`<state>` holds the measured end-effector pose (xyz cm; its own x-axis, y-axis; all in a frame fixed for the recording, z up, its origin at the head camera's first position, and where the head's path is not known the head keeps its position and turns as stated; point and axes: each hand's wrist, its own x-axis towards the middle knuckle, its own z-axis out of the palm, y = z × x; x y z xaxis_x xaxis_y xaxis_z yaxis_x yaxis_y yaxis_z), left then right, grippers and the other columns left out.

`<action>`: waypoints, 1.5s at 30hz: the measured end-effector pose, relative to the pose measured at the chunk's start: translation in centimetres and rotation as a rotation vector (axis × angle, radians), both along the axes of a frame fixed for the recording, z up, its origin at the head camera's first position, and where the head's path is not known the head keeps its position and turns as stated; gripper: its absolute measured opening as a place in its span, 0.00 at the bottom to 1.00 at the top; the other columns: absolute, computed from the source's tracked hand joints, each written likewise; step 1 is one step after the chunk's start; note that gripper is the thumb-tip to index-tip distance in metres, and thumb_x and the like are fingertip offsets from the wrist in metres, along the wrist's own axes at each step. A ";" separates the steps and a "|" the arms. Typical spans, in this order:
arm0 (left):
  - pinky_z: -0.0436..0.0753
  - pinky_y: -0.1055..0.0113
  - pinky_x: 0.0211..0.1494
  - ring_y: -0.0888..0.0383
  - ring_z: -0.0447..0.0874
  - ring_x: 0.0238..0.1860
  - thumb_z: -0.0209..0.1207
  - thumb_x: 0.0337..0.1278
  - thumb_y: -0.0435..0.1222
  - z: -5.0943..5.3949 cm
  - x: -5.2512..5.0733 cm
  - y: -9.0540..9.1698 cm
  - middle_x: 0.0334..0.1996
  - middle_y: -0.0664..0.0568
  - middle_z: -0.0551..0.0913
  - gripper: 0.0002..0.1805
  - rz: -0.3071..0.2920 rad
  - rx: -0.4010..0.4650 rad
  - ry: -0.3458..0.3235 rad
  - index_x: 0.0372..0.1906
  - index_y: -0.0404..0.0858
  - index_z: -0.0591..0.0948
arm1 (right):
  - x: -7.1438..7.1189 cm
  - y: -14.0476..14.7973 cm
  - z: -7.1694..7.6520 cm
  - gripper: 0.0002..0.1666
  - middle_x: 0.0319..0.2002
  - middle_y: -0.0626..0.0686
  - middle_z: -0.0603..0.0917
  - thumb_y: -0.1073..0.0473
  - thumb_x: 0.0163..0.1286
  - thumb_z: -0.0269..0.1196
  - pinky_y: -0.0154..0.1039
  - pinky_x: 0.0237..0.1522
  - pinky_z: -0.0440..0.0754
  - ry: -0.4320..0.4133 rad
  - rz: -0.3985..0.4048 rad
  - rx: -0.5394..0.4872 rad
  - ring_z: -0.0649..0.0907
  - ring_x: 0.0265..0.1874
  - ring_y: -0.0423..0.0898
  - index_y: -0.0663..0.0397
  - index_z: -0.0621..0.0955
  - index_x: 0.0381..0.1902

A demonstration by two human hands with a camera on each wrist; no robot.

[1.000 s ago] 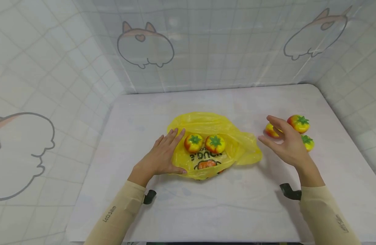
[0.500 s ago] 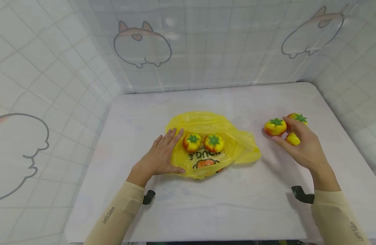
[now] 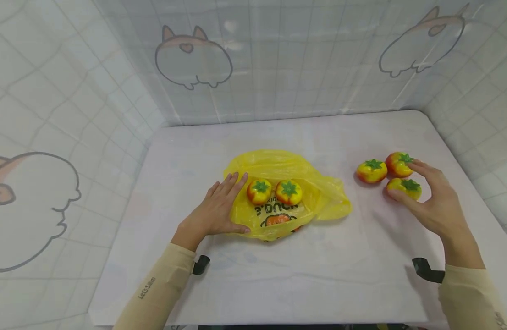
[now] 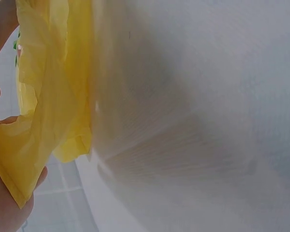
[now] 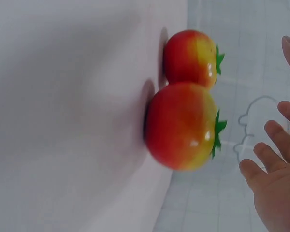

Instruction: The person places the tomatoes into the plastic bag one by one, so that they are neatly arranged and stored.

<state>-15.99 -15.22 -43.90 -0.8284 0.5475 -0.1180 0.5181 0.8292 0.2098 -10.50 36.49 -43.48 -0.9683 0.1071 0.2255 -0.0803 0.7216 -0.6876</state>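
Toward 3 o'clock the right hand has shifted, open over the nearest loose fruit. The left hand lies spread on the 9 o'clock edge of the bag, two fruits inside. Pinching lopsidedly could roll the loose one into its 12 o'clock neighbour; slackening could collapse the bag.

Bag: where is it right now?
In the head view, the bag lies near the middle of the table, its left side against the left hand, with three fruits off to its right.
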 end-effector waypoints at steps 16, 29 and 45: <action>0.50 0.38 0.81 0.46 0.37 0.84 0.65 0.35 0.78 0.3 -0.1 -0.4 0.84 0.45 0.40 0.78 0.006 0.003 0.002 0.83 0.58 0.29 | 0.4 2.0 -1.4 0.57 0.82 0.67 0.44 0.51 0.69 0.70 0.78 0.68 0.54 -0.184 -0.036 0.014 0.53 0.75 0.77 0.55 0.50 0.83; 0.49 0.39 0.81 0.46 0.36 0.84 0.66 0.35 0.78 -0.1 -0.1 -0.3 0.84 0.46 0.39 0.78 0.010 -0.004 -0.001 0.82 0.58 0.28 | 0.4 2.7 -3.1 0.65 0.79 0.75 0.41 0.46 0.68 0.71 0.77 0.64 0.58 -0.282 -0.027 -0.041 0.52 0.74 0.79 0.59 0.42 0.83; 0.49 0.39 0.81 0.46 0.37 0.84 0.67 0.37 0.76 -0.2 0.0 -0.3 0.84 0.45 0.39 0.78 0.010 -0.001 -0.005 0.82 0.58 0.28 | -0.3 2.8 -3.7 0.60 0.79 0.74 0.40 0.44 0.68 0.70 0.78 0.58 0.65 -0.317 0.010 0.068 0.53 0.72 0.80 0.60 0.49 0.83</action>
